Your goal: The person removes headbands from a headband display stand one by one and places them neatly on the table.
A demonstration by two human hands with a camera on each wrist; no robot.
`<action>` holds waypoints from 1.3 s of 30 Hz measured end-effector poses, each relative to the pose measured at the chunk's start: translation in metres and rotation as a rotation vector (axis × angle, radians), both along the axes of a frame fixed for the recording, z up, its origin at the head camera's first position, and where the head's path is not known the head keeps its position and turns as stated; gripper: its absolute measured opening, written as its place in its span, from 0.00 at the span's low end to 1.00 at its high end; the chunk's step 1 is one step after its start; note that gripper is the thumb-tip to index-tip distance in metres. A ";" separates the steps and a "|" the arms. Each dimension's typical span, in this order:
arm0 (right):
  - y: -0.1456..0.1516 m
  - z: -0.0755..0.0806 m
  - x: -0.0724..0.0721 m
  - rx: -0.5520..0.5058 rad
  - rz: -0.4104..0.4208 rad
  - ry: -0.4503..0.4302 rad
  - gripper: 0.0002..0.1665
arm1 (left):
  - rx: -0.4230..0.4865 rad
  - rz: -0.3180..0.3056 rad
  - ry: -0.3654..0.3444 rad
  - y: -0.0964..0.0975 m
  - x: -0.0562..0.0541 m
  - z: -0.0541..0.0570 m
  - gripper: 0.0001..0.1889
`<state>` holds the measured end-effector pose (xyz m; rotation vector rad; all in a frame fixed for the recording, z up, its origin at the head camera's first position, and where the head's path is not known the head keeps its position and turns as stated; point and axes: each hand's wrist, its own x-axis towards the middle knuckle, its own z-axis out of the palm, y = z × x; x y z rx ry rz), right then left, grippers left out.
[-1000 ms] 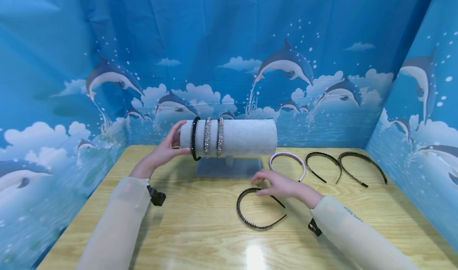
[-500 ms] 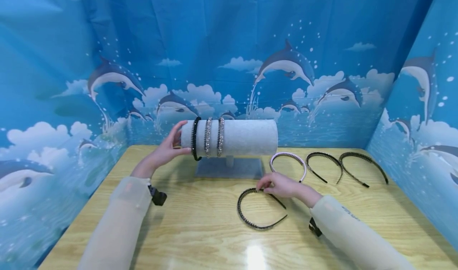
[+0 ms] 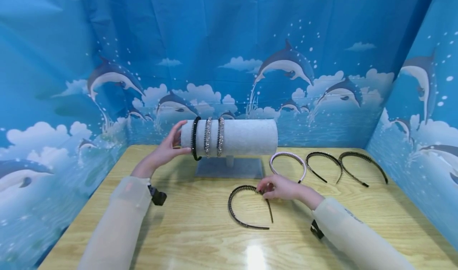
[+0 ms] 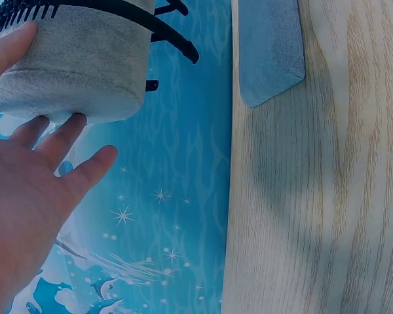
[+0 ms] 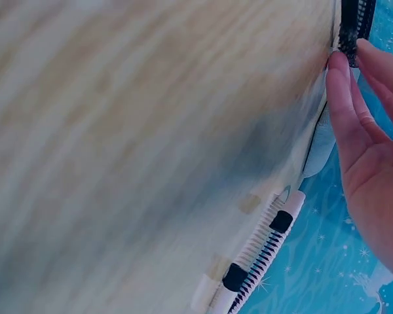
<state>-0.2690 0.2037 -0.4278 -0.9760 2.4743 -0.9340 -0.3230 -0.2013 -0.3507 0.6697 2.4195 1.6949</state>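
Note:
In the head view, my left hand (image 3: pixel 163 150) holds the left end of a grey padded headband display stand (image 3: pixel 250 137), thumb in front. The left wrist view shows several fingertips against the roll's end (image 4: pixel 85 72). A plain black headband (image 3: pixel 195 138) and two glittery silver ones (image 3: pixel 207 137) sit around the roll, left of its middle. My right hand (image 3: pixel 280 187) pinches a dark toothed headband (image 3: pixel 230 206) by its upper right side, low over the table in front of the stand. In the right wrist view, thumb and fingers meet on that headband (image 5: pixel 349 33).
Right of the stand, a pale pink headband (image 3: pixel 288 154) and two dark ones (image 3: pixel 323 154) lie in a row on the wooden table (image 3: pixel 186 230). The stand's flat grey base (image 3: pixel 229 168) rests near the back edge. Dolphin-print curtains (image 3: pixel 214 63) enclose the back and sides.
My right hand has closed its fingers on the dark headband. The headband has turned and shifted slightly left, its ends now pointing lower. The left hand and stand stay in place.

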 end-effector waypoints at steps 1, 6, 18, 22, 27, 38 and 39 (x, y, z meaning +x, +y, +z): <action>0.000 -0.001 0.001 -0.012 0.004 -0.002 0.15 | 0.000 0.000 -0.001 0.000 0.000 0.000 0.48; 0.001 -0.005 0.003 -0.075 0.029 -0.017 0.16 | 0.000 -0.001 0.002 -0.001 0.000 0.000 0.48; 0.002 -0.006 0.007 -0.127 0.053 -0.035 0.16 | 0.007 -0.012 0.006 -0.001 0.000 -0.001 0.48; 0.001 -0.007 0.007 -0.116 0.051 -0.005 0.13 | 0.009 -0.012 0.013 -0.001 0.000 -0.002 0.47; -0.001 -0.007 0.009 -0.109 0.040 0.014 0.12 | 0.014 -0.014 0.010 -0.001 0.000 -0.002 0.47; -0.004 -0.008 0.010 -0.105 0.039 0.028 0.11 | 0.028 -0.021 0.013 -0.001 0.000 -0.002 0.48; -0.004 -0.007 0.010 -0.104 0.040 0.026 0.11 | 0.028 -0.023 0.015 -0.001 0.000 -0.002 0.48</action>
